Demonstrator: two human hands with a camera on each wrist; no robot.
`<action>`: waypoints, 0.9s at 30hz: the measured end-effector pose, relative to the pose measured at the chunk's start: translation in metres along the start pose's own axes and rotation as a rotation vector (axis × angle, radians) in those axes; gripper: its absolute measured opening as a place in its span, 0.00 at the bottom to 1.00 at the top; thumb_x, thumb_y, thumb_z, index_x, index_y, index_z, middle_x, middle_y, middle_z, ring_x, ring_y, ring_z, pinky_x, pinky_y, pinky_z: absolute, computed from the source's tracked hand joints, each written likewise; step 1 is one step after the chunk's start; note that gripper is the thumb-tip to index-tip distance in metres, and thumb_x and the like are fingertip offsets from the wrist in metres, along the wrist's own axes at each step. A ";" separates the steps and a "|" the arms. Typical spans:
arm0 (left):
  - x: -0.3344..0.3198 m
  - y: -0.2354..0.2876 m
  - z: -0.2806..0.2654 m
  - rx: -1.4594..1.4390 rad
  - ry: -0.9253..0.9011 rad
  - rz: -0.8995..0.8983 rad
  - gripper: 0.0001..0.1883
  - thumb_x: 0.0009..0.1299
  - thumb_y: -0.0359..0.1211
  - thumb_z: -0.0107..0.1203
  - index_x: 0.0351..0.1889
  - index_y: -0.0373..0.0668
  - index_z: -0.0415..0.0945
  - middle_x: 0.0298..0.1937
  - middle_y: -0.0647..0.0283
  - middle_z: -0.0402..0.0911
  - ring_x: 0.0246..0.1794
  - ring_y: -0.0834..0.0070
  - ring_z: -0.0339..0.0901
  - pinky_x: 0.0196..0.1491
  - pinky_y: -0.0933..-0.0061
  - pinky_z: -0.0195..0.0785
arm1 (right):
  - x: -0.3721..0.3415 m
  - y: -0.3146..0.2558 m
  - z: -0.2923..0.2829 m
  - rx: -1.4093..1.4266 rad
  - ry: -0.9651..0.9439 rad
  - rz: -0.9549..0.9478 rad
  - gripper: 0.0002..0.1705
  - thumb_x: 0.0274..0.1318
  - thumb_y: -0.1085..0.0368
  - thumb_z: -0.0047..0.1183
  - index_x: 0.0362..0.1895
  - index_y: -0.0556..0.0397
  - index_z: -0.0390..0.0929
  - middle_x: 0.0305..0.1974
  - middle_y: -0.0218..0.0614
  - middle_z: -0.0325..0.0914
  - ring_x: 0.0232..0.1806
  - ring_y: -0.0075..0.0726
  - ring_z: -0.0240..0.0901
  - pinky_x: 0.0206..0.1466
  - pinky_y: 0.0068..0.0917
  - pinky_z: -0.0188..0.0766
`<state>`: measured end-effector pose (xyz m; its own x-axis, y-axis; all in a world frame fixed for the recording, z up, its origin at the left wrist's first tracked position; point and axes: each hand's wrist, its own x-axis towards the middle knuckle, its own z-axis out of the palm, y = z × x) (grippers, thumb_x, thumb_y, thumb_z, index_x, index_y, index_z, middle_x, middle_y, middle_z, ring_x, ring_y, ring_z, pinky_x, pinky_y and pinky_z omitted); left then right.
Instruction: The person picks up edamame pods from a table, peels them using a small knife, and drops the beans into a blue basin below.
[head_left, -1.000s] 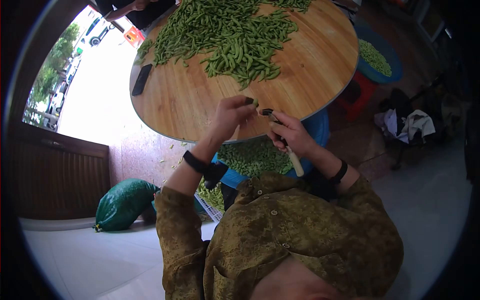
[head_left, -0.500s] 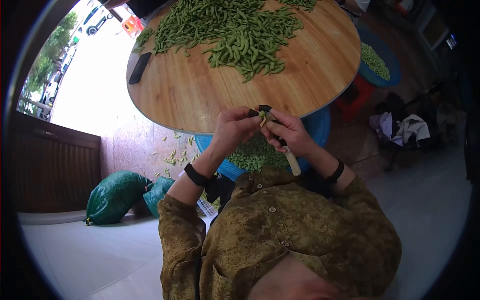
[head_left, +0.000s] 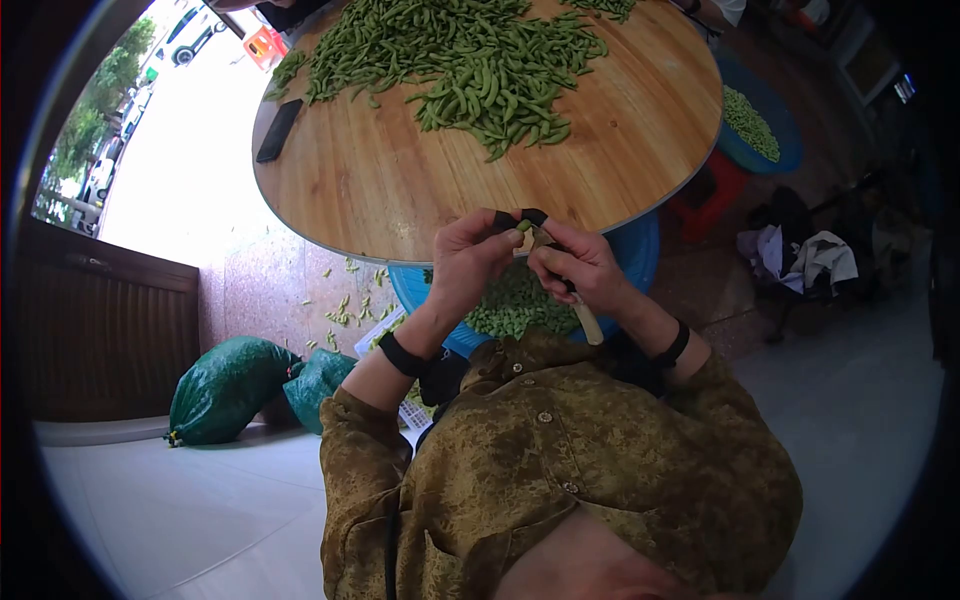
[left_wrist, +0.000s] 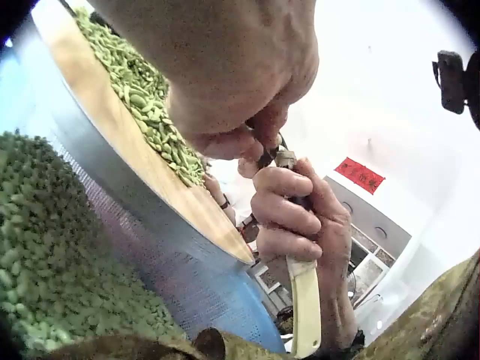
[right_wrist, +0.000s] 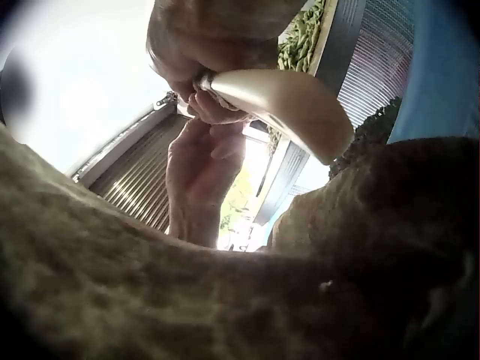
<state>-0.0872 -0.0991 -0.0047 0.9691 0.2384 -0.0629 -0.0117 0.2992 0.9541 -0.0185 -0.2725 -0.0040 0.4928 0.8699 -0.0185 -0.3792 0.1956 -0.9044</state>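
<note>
Over the near edge of the round wooden table [head_left: 620, 170], my two hands meet. My left hand [head_left: 466, 262] pinches a small green bean pod [head_left: 523, 227] between thumb and forefinger. My right hand [head_left: 585, 270] wraps its fingers round a pale-handled tool [head_left: 590, 328], whose handle points down toward my body. The tool's working end is hidden among the fingers. Dark coverings show on fingertips of both hands. Below them is a blue basin [head_left: 645, 248] of shelled green beans [head_left: 510, 308]. The left wrist view shows the pale handle [left_wrist: 304, 307] below the curled right fingers.
A large heap of green pods [head_left: 480, 90] covers the table's far part, with a dark flat object [head_left: 279, 131] at its left. Green sacks [head_left: 235, 388] and scattered pods lie on the floor at left. Another blue basin [head_left: 785, 130] of beans stands at right, near a red stool [head_left: 715, 190].
My left hand has come right and down to meet my right hand, bringing the pod to the tool. The head view has shifted slightly, showing more floor at left.
</note>
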 end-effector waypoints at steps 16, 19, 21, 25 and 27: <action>0.003 -0.029 -0.028 -0.345 -0.080 -0.344 0.04 0.66 0.31 0.54 0.31 0.43 0.72 0.21 0.71 0.71 0.16 0.83 0.63 0.19 0.82 0.53 | 0.014 0.037 -0.017 -1.005 0.025 -0.608 0.10 0.59 0.70 0.50 0.45 0.59 0.72 0.28 0.28 0.71 0.27 0.20 0.68 0.28 0.23 0.62; -0.002 -0.021 -0.015 0.055 0.070 -0.252 0.06 0.67 0.33 0.55 0.31 0.43 0.72 0.20 0.72 0.70 0.15 0.85 0.63 0.18 0.83 0.52 | 0.015 0.030 -0.009 -0.607 0.090 -0.197 0.09 0.60 0.68 0.50 0.43 0.57 0.72 0.27 0.27 0.72 0.24 0.18 0.67 0.24 0.21 0.60; -0.004 -0.017 -0.011 0.043 0.077 -0.239 0.06 0.67 0.33 0.55 0.31 0.43 0.72 0.20 0.72 0.70 0.16 0.85 0.64 0.18 0.84 0.52 | 0.016 0.023 -0.006 -0.441 0.091 -0.061 0.08 0.60 0.67 0.50 0.43 0.56 0.72 0.27 0.26 0.72 0.21 0.17 0.66 0.21 0.19 0.59; -0.006 -0.017 -0.010 0.042 0.133 -0.163 0.05 0.66 0.30 0.57 0.33 0.41 0.72 0.20 0.72 0.71 0.16 0.85 0.65 0.18 0.84 0.52 | 0.022 0.030 -0.004 -0.250 0.156 0.038 0.07 0.62 0.65 0.48 0.41 0.53 0.72 0.24 0.26 0.71 0.16 0.13 0.61 0.16 0.13 0.54; -0.008 -0.020 -0.013 -0.020 0.097 -0.165 0.05 0.66 0.29 0.57 0.35 0.40 0.72 0.22 0.70 0.73 0.18 0.85 0.67 0.19 0.84 0.55 | 0.023 0.030 -0.006 -0.235 0.158 0.049 0.06 0.63 0.65 0.48 0.40 0.54 0.72 0.24 0.26 0.71 0.16 0.14 0.61 0.15 0.13 0.55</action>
<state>-0.0979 -0.0946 -0.0273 0.9300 0.2719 -0.2472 0.1401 0.3595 0.9226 -0.0134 -0.2491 -0.0347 0.6012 0.7910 -0.1138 -0.2223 0.0288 -0.9746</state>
